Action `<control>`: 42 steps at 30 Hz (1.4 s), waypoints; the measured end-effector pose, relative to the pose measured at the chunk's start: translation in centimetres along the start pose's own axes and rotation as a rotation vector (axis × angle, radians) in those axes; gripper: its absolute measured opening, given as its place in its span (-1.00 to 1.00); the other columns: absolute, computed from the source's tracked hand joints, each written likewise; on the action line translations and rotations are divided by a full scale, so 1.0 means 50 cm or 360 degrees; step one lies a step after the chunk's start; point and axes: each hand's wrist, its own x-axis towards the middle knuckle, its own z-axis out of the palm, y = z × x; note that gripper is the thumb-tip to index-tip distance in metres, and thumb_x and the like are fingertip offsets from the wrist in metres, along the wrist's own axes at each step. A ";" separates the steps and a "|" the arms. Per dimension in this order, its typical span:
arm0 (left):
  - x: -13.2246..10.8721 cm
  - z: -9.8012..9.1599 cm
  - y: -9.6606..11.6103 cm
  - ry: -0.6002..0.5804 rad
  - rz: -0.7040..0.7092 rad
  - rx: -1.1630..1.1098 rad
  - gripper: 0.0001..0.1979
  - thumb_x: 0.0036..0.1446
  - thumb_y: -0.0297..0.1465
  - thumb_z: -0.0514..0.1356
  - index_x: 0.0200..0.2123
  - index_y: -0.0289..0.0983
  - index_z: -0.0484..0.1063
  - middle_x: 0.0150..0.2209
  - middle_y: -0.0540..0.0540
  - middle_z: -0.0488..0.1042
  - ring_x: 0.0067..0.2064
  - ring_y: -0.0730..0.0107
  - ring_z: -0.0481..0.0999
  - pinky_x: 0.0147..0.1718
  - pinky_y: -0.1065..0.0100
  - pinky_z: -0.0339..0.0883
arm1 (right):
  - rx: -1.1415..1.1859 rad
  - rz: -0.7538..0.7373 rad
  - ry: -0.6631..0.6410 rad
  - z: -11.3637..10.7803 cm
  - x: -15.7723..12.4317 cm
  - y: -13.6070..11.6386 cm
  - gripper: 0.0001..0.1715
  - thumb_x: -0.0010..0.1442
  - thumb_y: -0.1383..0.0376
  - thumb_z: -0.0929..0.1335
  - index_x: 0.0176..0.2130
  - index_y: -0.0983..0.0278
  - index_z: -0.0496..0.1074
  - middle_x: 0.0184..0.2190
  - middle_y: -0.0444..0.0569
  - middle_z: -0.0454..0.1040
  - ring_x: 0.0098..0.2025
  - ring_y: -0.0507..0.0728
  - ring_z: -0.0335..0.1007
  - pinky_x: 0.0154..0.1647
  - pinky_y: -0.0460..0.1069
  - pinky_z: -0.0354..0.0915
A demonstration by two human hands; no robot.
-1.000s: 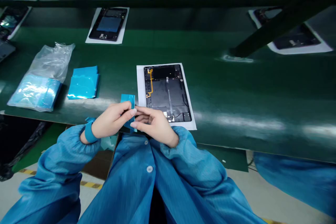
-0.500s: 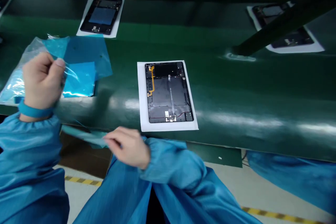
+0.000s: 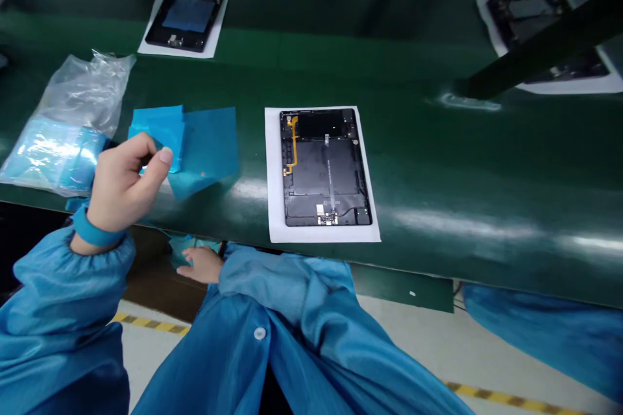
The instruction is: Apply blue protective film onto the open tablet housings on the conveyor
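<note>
My left hand (image 3: 129, 185) is closed in a pinch over the table's front left, with a thin translucent blue film sheet (image 3: 211, 146) reaching out to the right from its fingertips. Behind the fingers lies a stack of shiny blue film sheets (image 3: 158, 120), partly covered by the hand. Below the table edge, my right hand (image 3: 202, 264) has its fingers apart, beside crumpled teal film (image 3: 180, 246) over a brown box (image 3: 160, 285). Right of the film, an opened tablet housing (image 3: 326, 175) with an orange flex cable rests on a white sheet (image 3: 277, 220).
A clear plastic bag (image 3: 82, 91) of blue film lies at the left. Farther back, another tablet housing (image 3: 187, 16) sits on white paper. A dark green post (image 3: 530, 45) rises at the right, before one more housing (image 3: 584, 68). Blue fabric (image 3: 535, 331) hangs at lower right.
My left hand has moved right and down with the blue film. My right hand has moved left and down below the table edge, and the teal strip has left its fingers.
</note>
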 end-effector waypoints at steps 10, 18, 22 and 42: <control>-0.077 0.073 0.150 -0.0232 0.0576 0.0067 -0.69 0.36 -0.48 0.12 -0.43 -0.17 0.11 -0.51 0.09 0.17 -0.50 0.43 0.20 -0.50 0.33 0.11 | 0.0223 -0.0108 0.0450 -0.399 -0.082 -0.206 -0.59 0.37 0.11 0.40 0.14 0.19 0.51 0.00 0.03 0.63 -0.29 0.04 0.53 -0.26 -0.02 0.51; -0.070 0.100 0.176 -0.0446 0.0692 -0.0005 -0.95 0.38 -0.40 0.14 -0.12 -0.23 0.33 -0.30 -0.08 0.47 -0.31 0.28 0.46 -0.32 0.25 0.42 | -0.0174 -0.0298 0.0444 -0.435 -0.073 -0.178 -0.72 0.50 0.24 0.24 -0.06 0.22 0.53 -0.21 -0.02 0.60 -0.16 0.10 0.54 -0.07 0.03 0.51; -0.050 0.074 0.161 -0.0124 0.0676 0.0367 -0.59 0.27 -0.34 0.33 0.14 -0.30 0.39 0.00 -0.34 0.51 0.01 -0.07 0.47 -0.02 -0.04 0.37 | -0.0403 -0.0487 0.0408 -0.468 -0.088 -0.157 -0.61 0.47 0.34 0.25 0.19 0.18 0.48 -0.01 0.06 0.58 -0.01 0.13 0.56 0.03 0.05 0.52; 0.082 0.218 0.124 -0.0366 0.0535 -0.0074 -0.56 0.41 -0.18 0.19 0.20 -0.32 0.33 -0.01 -0.26 0.51 0.00 0.08 0.51 0.00 0.07 0.42 | 0.0039 0.0533 0.0840 -0.730 -0.038 -0.091 -0.58 -0.02 0.03 0.63 -0.41 0.27 0.54 -0.61 -0.15 0.46 -0.63 -0.03 0.28 -0.64 -0.10 0.23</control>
